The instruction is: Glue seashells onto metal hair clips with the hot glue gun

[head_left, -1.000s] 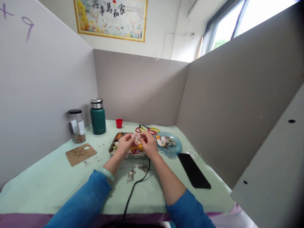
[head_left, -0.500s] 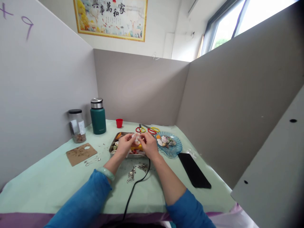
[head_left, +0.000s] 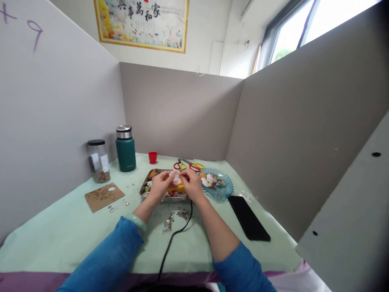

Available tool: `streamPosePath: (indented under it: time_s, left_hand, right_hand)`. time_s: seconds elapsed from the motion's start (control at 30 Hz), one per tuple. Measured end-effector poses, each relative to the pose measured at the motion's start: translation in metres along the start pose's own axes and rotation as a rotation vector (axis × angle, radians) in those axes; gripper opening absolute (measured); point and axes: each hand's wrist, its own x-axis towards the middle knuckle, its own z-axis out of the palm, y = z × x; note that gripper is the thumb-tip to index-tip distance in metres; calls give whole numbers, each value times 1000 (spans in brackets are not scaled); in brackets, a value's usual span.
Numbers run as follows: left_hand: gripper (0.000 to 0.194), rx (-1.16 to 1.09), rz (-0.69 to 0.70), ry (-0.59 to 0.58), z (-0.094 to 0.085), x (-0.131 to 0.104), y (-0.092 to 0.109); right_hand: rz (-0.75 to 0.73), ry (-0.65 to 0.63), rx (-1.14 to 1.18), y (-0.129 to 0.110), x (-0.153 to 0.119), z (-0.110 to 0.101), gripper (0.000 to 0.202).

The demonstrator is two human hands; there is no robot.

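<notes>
Over a metal tray [head_left: 144, 196], my left hand [head_left: 160, 184] pinches a small whitish round piece [head_left: 174, 174] between thumb and fingers. My right hand [head_left: 191, 184] is closed at the right edge of the same piece, fingertips touching it. Colourful small items and something yellow [head_left: 177, 189] lie in the tray beneath, partly hidden by my hands. Metal safety pins [head_left: 169, 222] are heaped on the table below my wrists, beside a black cable [head_left: 172, 238]. A blue glass plate [head_left: 226, 192] with small decorated pieces stands right of the tray.
Scissors [head_left: 193, 166] with red and yellow handles and a red cup [head_left: 152, 157] are behind the tray. At left stand a green flask [head_left: 125, 150] and a jar [head_left: 99, 162], near brown cardboard [head_left: 104, 197] and large pins [head_left: 118, 206]. A black phone-like slab [head_left: 249, 219] lies right.
The whitish piece has turned and shows more of its flat face. My right fingers have shifted slightly to its right edge; both arms stay nearly in place.
</notes>
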Motion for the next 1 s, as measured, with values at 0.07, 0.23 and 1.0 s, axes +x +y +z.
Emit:
streamPosePath:
  time_s: [0.07, 0.23, 1.0]
  left_hand:
    - [47, -1, -1, -5, 0, 0, 1]
    - [48, 2, 9, -5, 1, -1, 3]
    - [45, 17, 11, 42, 2, -3, 6]
  right_hand:
    - [-1, 3, -2, 1, 0, 0, 13]
    - [16, 9, -1, -1, 0, 0, 13]
    - [202, 17, 163, -2, 0, 3, 10]
